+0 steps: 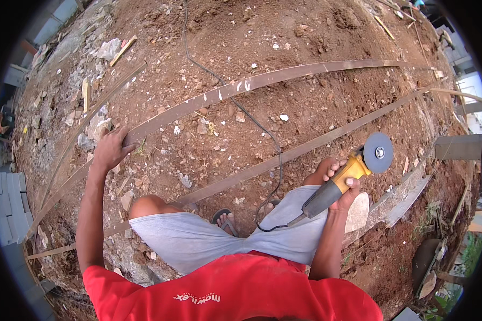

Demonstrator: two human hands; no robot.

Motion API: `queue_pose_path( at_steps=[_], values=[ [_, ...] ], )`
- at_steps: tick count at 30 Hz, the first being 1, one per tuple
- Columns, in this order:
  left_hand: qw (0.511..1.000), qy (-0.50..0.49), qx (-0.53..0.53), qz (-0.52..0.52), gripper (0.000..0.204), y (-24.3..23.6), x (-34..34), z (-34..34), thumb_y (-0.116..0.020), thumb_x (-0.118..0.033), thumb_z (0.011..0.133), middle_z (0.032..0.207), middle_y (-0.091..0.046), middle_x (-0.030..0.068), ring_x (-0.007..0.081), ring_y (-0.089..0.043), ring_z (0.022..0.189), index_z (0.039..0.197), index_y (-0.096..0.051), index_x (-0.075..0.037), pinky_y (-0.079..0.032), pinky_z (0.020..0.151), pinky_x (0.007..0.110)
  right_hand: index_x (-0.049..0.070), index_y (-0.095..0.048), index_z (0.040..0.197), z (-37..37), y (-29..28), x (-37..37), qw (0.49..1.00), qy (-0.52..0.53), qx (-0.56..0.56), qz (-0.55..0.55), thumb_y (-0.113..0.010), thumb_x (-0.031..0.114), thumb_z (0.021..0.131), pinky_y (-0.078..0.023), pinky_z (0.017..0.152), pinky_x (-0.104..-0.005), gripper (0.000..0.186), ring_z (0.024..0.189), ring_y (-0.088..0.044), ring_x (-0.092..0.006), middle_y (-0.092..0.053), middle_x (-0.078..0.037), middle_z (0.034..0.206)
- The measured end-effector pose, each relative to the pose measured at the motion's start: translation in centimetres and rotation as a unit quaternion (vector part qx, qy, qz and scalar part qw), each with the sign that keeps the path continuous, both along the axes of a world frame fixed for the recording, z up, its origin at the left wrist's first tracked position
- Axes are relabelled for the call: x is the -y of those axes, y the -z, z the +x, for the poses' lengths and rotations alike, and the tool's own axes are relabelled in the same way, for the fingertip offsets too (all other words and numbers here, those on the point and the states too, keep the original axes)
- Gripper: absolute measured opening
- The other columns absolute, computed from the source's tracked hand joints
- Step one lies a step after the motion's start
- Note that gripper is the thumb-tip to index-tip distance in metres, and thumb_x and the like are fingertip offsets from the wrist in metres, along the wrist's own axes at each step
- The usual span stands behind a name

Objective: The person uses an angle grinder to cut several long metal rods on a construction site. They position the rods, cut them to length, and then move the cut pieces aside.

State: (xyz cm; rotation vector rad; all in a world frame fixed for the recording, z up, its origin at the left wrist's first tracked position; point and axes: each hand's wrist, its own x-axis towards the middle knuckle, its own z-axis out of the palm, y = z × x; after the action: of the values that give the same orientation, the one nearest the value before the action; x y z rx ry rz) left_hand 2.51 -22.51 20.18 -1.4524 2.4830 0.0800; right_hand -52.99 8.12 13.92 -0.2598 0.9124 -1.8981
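My left hand [113,145] grips a long, flat brown strip [269,78] with white scuffs, which lies across the dirt from lower left to upper right. My right hand [341,188] is closed around a yellow and dark grey angle grinder [332,192], held over my right thigh with its dark disc [377,152] pointing up and to the right. A black cable [280,160] runs from the grinder's end across the ground and under that strip. A second brown strip [310,145] lies nearer to me, roughly alongside the first, passing by my knees.
I sit low over reddish, rocky ground [316,43]. A narrower strip [93,112] and wood scraps [122,52] lie at upper left. Grey blocks [9,208] are stacked at the left edge. A grey post [455,147] and a pale, dirty board [404,200] are at the right.
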Motion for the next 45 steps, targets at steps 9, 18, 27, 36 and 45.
queue_pose_path(
  at_steps=[9, 18, 27, 36, 45],
  values=[
    [0.993, -0.102, 0.001, -0.060, 0.050, 6.1, -5.9, 14.4, -0.073, -0.034, 0.091, 0.116, -0.069, 0.0209, 0.0409, -0.063, 0.116, 0.128, -0.055, -0.005, -0.038, 0.110, 0.057, 0.002, -0.054, 0.120, 1.9, 0.9, 2.5, 0.998, -0.061, 0.007, 0.019, -0.066, 0.017, 0.074, -0.060, 0.080, -0.0427, 0.050, 0.087, -0.067, -0.0277, -0.063, -0.017, 0.101],
    [0.988, -0.038, -0.147, -0.006, 0.071, 2.1, -4.6, -4.9, -0.083, -0.033, 0.083, 0.143, -0.054, 0.0213, 0.0415, -0.053, 0.133, 0.142, -0.052, -0.008, -0.041, 0.114, 0.052, -0.002, -0.055, 0.119, 0.9, 1.7, 3.8, 0.997, -0.068, 0.034, 0.008, -0.067, 0.018, 0.074, -0.062, 0.075, -0.0430, 0.051, 0.083, -0.068, -0.0284, -0.065, -0.019, 0.098],
    [0.940, 0.039, -0.319, -0.111, 0.081, 7.6, -2.6, -26.7, -0.086, -0.035, 0.081, 0.144, -0.049, 0.0189, 0.0384, -0.045, 0.137, 0.145, -0.047, -0.005, -0.032, 0.120, 0.053, 0.000, -0.052, 0.122, 1.3, 1.1, 2.6, 0.995, -0.066, 0.070, -0.032, -0.067, 0.018, 0.074, -0.058, 0.075, -0.0394, 0.053, 0.086, -0.063, -0.0274, -0.060, -0.017, 0.100],
    [0.932, 0.050, -0.347, -0.096, 0.081, 11.7, -4.1, -31.9, -0.082, -0.028, 0.081, 0.139, -0.047, 0.0202, 0.0372, -0.043, 0.137, 0.148, -0.044, -0.003, -0.019, 0.125, 0.060, -0.001, -0.050, 0.121, 0.7, 1.6, 2.3, 0.990, -0.074, 0.089, -0.079, -0.071, 0.021, 0.076, -0.056, 0.074, -0.0350, 0.054, 0.084, -0.057, -0.0227, -0.055, -0.013, 0.097],
    [0.945, 0.059, -0.308, -0.090, 0.093, 11.0, -4.4, -33.3, -0.084, -0.021, 0.079, 0.151, -0.042, 0.0165, 0.0368, -0.037, 0.144, 0.157, -0.035, -0.006, -0.018, 0.125, 0.058, 0.000, -0.056, 0.117, -1.5, 0.6, 3.3, 0.995, 0.019, 0.086, -0.048, -0.069, 0.021, 0.078, -0.056, 0.075, -0.0409, 0.047, 0.087, -0.060, -0.0246, -0.060, -0.014, 0.098]
  ],
)
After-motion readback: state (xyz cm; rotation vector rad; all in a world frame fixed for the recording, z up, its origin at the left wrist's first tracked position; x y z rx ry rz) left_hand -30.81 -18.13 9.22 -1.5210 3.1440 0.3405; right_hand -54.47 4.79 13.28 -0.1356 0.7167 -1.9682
